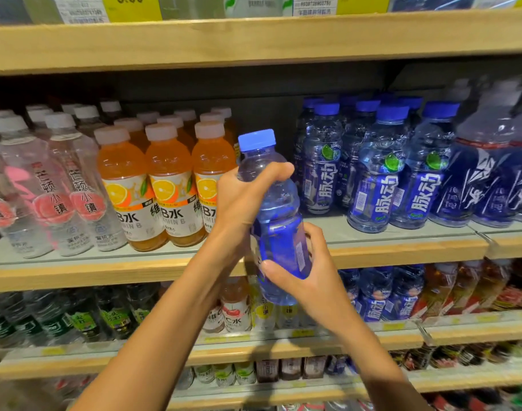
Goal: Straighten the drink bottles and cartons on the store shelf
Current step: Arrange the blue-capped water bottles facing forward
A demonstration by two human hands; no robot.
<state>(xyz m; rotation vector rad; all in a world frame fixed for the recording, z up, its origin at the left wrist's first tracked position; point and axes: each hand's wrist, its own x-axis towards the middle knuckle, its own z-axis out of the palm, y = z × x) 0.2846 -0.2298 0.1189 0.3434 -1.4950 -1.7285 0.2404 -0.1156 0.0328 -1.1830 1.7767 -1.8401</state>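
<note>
Both forearms reach in. Left hand wraps the blue-capped bottle at its shoulder; right hand cups its lower body, fingers closed round it. Bottle tilted, off the shelf. Best: turn label outward, stand it upright in the gap beside the orange bottles.

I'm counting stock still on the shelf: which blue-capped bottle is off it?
The blue-capped bottle held in both hands, left hand up near its neck, right hand around its lower body. The other blue-capped bottles stand upright on the shelf.
</note>
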